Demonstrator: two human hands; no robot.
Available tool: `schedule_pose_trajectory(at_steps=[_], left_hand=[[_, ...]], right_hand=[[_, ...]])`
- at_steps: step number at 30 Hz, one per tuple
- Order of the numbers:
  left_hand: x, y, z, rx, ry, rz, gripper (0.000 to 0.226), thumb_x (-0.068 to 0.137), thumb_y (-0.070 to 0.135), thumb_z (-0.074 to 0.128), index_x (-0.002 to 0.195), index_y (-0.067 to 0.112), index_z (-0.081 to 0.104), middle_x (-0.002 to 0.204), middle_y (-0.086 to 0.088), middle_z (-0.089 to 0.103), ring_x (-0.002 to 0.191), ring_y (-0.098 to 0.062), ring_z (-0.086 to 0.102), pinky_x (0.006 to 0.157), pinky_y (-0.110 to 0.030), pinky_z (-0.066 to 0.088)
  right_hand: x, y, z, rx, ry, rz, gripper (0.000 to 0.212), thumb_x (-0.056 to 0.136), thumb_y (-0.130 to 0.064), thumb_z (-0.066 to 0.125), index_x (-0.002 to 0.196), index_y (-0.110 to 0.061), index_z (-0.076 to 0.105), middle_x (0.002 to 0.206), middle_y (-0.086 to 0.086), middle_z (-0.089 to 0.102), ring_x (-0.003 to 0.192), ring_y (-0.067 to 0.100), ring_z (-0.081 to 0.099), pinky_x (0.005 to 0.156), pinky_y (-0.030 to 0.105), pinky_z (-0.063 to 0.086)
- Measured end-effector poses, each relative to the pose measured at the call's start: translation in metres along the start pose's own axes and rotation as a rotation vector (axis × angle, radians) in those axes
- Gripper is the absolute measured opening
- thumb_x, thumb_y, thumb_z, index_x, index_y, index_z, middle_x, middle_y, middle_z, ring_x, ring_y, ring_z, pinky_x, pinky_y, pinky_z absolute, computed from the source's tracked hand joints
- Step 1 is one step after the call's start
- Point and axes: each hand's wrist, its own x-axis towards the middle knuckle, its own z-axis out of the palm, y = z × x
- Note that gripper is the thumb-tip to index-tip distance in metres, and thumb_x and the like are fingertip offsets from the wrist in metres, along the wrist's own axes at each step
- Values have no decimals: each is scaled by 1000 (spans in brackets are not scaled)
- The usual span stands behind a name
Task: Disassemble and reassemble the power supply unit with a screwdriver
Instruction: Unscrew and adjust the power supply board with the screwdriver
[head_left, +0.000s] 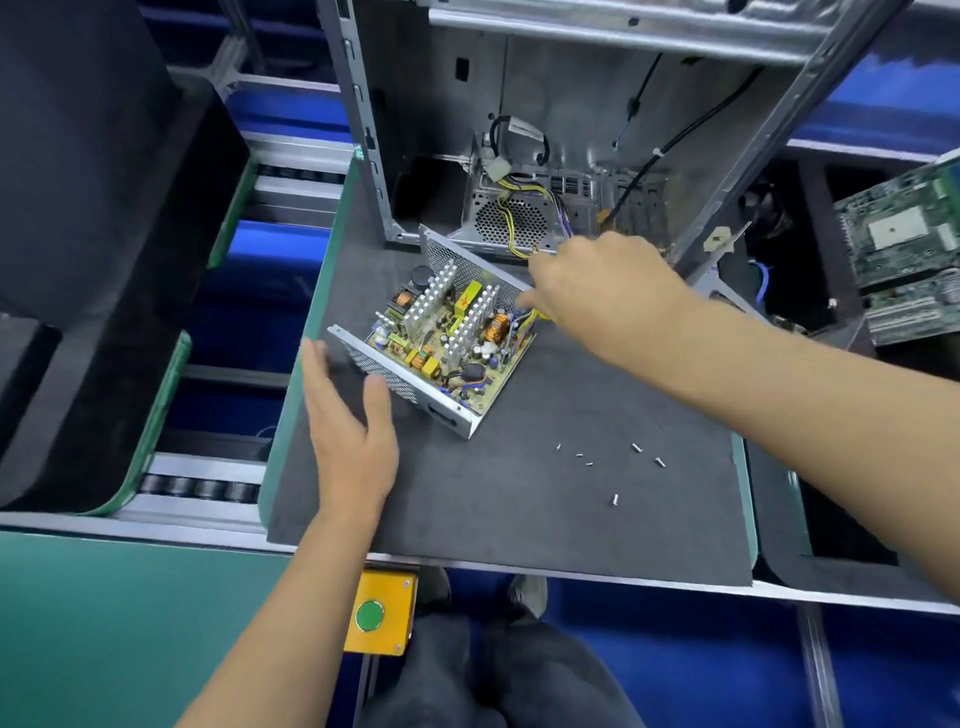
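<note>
Right hand (597, 291): fingers curled down at far right corner of the opened power supply unit (447, 338), seemingly pinching the yellow wire bundle (532, 312); exact grip hidden behind the knuckles.
Left hand (353, 415): fingers straight and spread, holding nothing, just beside the near-left mesh wall, likely placed to steady the housing.
Unit: cover off, circuit board exposed, lying between both hands on grey tabletop (545, 519), in front of computer case (519, 130).
Loose screws (613, 462): scattered near right, apart from unit, probably kept for refitting.
Screwdriver: not in view.
</note>
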Motion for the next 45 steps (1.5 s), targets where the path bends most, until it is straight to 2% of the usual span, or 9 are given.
schedule_pose_trajectory(at_steps=[5,8,14,21,25,30,36,39,45], left_hand=[[5,1,-1,42,-12,9,70,95,56,39,154,19,32,140,8,44,130,4,39,106,-8,26],[7,3,0,33,-5,33,61,97,52,40,147,17,42,130,4,48,121,7,40,99,-1,25],[6,1,0,19,6,52,56,97,49,41,144,19,43,127,9,47,120,11,38,98,0,24],[5,3,-1,1,19,22,54,97,50,42,143,21,44,123,17,45,118,7,42,97,-1,27],[-6,3,-5,-15,36,0,32,93,48,47,117,29,55,104,18,52,102,5,50,87,-3,34],[-19,1,-8,127,-4,314,27,91,37,62,88,11,68,83,7,65,77,-5,59,72,-15,47],[-29,13,3,303,-52,561,49,95,51,57,69,12,70,64,3,63,52,-13,58,46,-28,48],[-30,14,1,211,-139,477,49,99,48,52,73,13,74,71,5,68,58,-10,63,51,-29,52],[15,12,-9,62,-53,167,11,93,2,64,93,7,73,87,2,70,80,-13,67,76,-30,53]], right_hand=[[-2,1,-2,46,-59,9,28,90,-2,55,114,-7,42,105,12,39,78,28,42,62,36,31],[-7,7,-7,-6,-73,-58,26,87,0,52,110,-10,44,101,8,42,80,29,53,61,34,32],[-5,7,-10,-39,-78,-117,19,96,-24,53,94,-16,37,89,7,59,66,32,47,58,34,38],[2,6,-12,218,-115,86,26,95,-34,56,110,-14,51,84,9,44,86,38,56,68,36,40],[-14,16,-16,307,-133,173,24,93,-37,59,106,-17,59,92,11,57,94,39,60,74,37,50],[-37,56,-29,458,45,281,16,81,-41,70,81,-27,65,58,-9,57,63,15,55,61,27,46],[-18,37,-31,1030,401,391,31,86,-55,61,79,-25,62,63,-9,70,57,9,65,64,26,53],[-4,6,-21,1159,428,334,26,88,-43,64,77,-19,60,67,-10,71,52,12,66,58,28,54],[19,-31,2,992,351,216,21,87,-46,61,81,-26,60,70,-22,65,62,7,62,56,19,45]])
